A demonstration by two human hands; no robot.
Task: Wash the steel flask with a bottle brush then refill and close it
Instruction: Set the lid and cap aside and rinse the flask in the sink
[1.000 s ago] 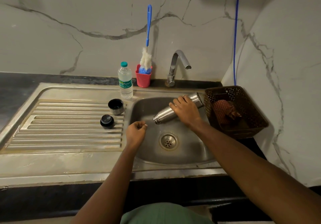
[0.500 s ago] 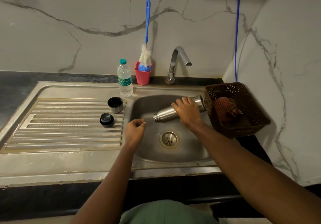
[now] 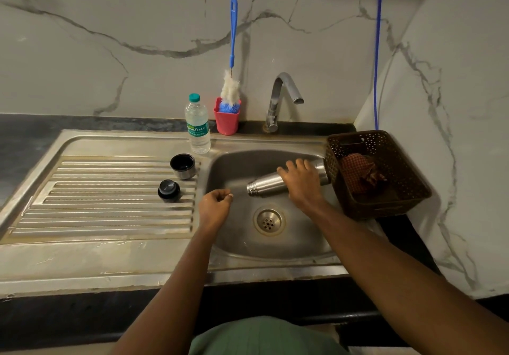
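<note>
Right of centre in the frame, over the sink basin, the steel flask lies almost level, its open mouth pointing left and slightly down above the drain. The right hand is wrapped over its middle from above. The left hand hangs at the basin's left edge with fingers loosely curled, and nothing shows in it.

The bottle brush is untouched. It stands bristles-down in a small red cup at the upper centre, just beside a plastic water bottle and left of the tap. The flask's cup-lid and dark stopper sit apart on the ribbed drainboard.

Several things could go wrong from here:
- **Slipping:** a one-handed hold on smooth steel is likely to slip once wet, dropping the flask into the basin.
- **Basket:** the flask's base end sits right against the brown basket, so swinging it upright may shove the basket.
- **Brush:** it looks top-heavy, and pulling it at a slant could tip the light cup or knock the bottle beside it.
- **Lids:** a reach across the drainboard could send the stopper rolling along the ribs.
</note>
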